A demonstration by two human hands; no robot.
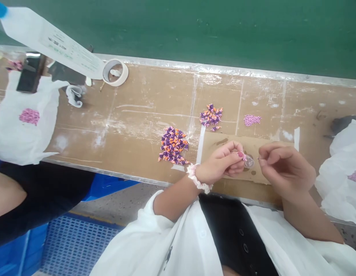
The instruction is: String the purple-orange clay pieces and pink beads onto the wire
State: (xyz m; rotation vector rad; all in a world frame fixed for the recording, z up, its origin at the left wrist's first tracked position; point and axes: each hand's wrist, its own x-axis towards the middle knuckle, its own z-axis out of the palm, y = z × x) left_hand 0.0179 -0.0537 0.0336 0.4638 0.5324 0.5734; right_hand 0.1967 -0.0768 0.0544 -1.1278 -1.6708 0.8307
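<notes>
Fingertips of my left hand [220, 165] pinch a tiny pink piece [244, 157] against a small clear ring-like part [249, 162], closed tight around both. My right hand [284, 168] is curled shut too, thumb and forefinger pressed together on something thin, perhaps a pin or wire; it is too fine for me to tell. Both hands hover over the cardboard sheet [223, 142], and I will place the rest from that sheet.

I judge the pink piece feather-light and rather hard, small enough to slip or flick away, so it wants a grip at its sides with the very tips, gentle, not squeezing. The clear part looks smooth and likely slippery; best held by its rim.

Just beyond the sheet's far edge lies a little heap of purple and orange pieces [211, 115], and beside that, further right, a small pink heap [252, 120]. Left of the sheet is a bigger purple and orange pile [173, 145], with a strip of white tape [200, 143] between. Well off to the far left sit a tape roll [115, 71] and a white bag [19, 126] with pink bits on it. Right of the sheet lies another white bag [343, 176]. A scrunchie [197, 181] rings my left wrist.
</notes>
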